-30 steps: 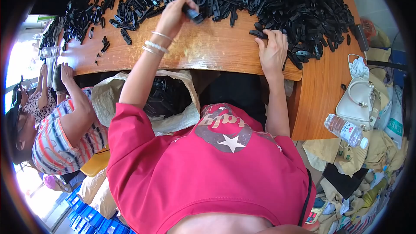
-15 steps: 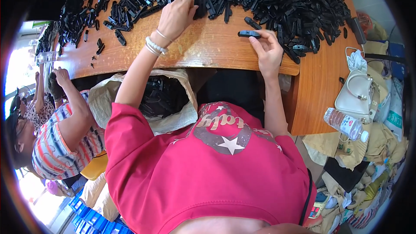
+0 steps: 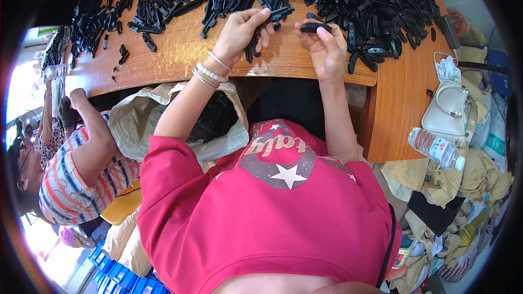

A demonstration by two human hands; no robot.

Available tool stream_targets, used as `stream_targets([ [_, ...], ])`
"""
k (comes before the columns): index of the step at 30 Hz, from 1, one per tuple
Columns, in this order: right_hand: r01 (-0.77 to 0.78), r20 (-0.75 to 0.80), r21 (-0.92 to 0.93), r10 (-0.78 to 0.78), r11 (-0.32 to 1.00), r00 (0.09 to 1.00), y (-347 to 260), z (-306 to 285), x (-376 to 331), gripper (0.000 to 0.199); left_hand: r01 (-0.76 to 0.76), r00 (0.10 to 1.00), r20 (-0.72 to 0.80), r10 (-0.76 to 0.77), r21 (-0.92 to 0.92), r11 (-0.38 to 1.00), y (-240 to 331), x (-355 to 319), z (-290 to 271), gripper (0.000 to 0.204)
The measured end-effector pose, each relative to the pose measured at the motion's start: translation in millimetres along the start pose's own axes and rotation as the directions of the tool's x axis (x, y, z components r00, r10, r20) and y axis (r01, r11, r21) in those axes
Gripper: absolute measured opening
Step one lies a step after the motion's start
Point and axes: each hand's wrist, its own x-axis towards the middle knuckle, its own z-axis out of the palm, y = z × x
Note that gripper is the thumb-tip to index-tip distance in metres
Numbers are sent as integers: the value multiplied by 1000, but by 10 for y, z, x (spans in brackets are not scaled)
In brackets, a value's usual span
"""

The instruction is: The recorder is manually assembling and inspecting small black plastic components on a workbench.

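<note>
Head view: You work bare-handed at a wooden desk (image 3: 294, 57), both hands raised above its near side, just short of a broad heap (image 3: 376, 5) of black plastic parts. Your left hand (image 3: 239, 31) curls around a small bunch of black parts (image 3: 279, 13), one pinned under the thumb and pointing right, at least one more hanging below the fingers. Your right hand (image 3: 329, 49) pinches a single black piece (image 3: 316, 28) between thumb and fingers, the others only partly bent. The two loads hang near each other, apart.

The step in hand looks like handling parts picked from the heap, with both hands loaded; the next move seems to call for a steady right pinch and a left grip that spares one part without spilling the rest.

By count: one piece in your right hand, two or more in your left, the exact number hidden; the heap is too tangled to number. Two tiny dark bits (image 3: 115, 69) lie toward the desk's left. One pale sack (image 3: 133, 130) gapes beneath your left forearm. One white handbag (image 3: 442, 121), one clear bottle (image 3: 427, 144) and one face mask (image 3: 448, 72) sit to your right; one striped-shirted co-worker (image 3: 81, 174) sits left.
</note>
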Motion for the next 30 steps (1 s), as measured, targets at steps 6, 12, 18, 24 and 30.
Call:
stream_targets([
  [6,12,64,-450,19,893,998,2,106,-83,23,41,999,33,-38,-108,993,29,-111,74,35],
  [12,121,250,-761,115,637,961,-270,372,-190,25,-17,1000,11,16,18,1000,100,-197,82,32],
  [18,353,286,-793,-209,496,935,-212,440,-246,17,-21,994,109,4,154,988,155,-308,133,37],
  [24,288,218,-751,-189,594,958,-201,400,-309,25,-255,965,62,255,441,861,107,-443,285,34],
  [30,169,141,-722,-96,671,985,-283,364,-315,35,-447,886,172,430,559,698,28,-420,207,36],
])
